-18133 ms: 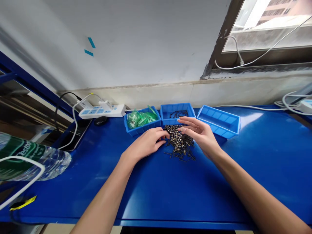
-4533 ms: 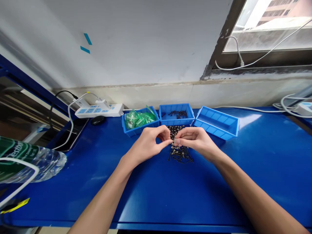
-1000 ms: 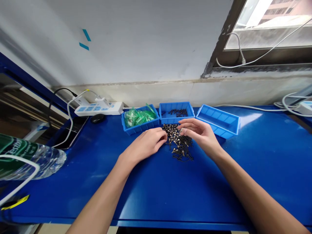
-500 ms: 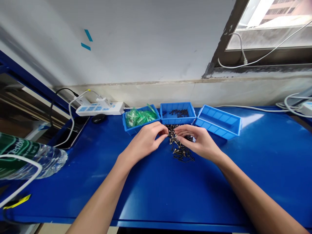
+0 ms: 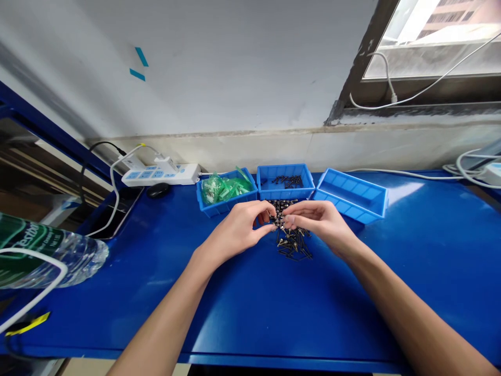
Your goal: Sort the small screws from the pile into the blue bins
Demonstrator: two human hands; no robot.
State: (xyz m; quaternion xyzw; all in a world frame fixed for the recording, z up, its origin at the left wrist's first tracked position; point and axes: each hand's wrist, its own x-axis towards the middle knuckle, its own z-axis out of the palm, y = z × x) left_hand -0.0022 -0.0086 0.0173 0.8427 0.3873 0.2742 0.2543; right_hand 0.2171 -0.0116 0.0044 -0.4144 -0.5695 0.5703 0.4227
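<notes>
On blue table (image 5: 274, 313): loose screws (image 5: 293, 244), blackish and silvery.

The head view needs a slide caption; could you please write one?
Left hand and right hand at a pile of screw-like parts on a blue table near three blue bins.

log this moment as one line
left hand: at screw pile | right hand: at same pile | middle blue bin: dark screws

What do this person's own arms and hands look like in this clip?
Both the left hand and right hand are bare, without gloves. The slim forearms show no sleeves, watch, bracelet, cables or markings. No ring is visible.
</notes>
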